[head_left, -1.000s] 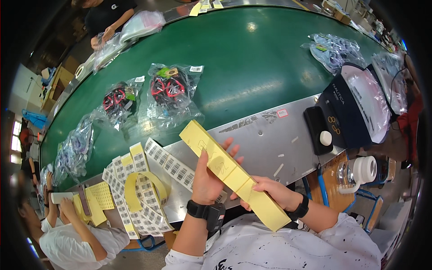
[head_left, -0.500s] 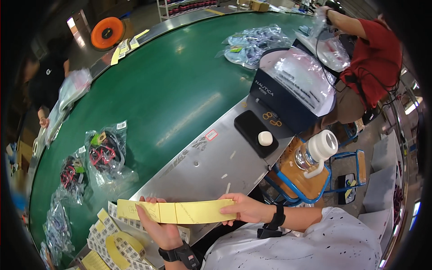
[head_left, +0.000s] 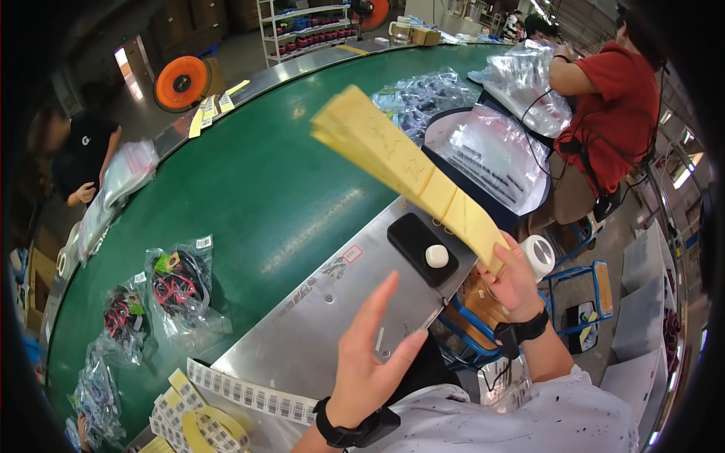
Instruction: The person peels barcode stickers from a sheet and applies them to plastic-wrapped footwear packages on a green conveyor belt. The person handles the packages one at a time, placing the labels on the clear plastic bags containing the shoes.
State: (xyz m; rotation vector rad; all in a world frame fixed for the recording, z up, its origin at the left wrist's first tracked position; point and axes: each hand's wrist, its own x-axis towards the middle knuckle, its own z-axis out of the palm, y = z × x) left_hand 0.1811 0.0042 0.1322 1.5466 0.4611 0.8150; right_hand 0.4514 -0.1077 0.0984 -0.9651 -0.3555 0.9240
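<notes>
In my right hand (head_left: 513, 279) I grip one end of a long yellow label strip (head_left: 419, 181). The strip slants up and away to the left over the green belt, its far end blurred and fanned into layers, with handwriting on its face. My left hand (head_left: 370, 362) is raised above the metal ledge, thumb and fingers apart, holding nothing. Close to my left wrist lies a white strip of barcode labels (head_left: 257, 396), beside a heap of yellow-backed barcode labels (head_left: 192, 419).
A green conveyor belt (head_left: 249, 204) carries bagged pink-and-black shoes (head_left: 177, 283). On the metal ledge lie a black case (head_left: 411, 238) and a small white case (head_left: 436, 256). A dark box of plastic bags (head_left: 495, 155) stands right. Two people work at the belt; stools and a white-lidded jug are at right.
My left hand has let go of the yellow strip and opened. My right hand has moved up and right, swinging the strip from level to steeply slanted.
</notes>
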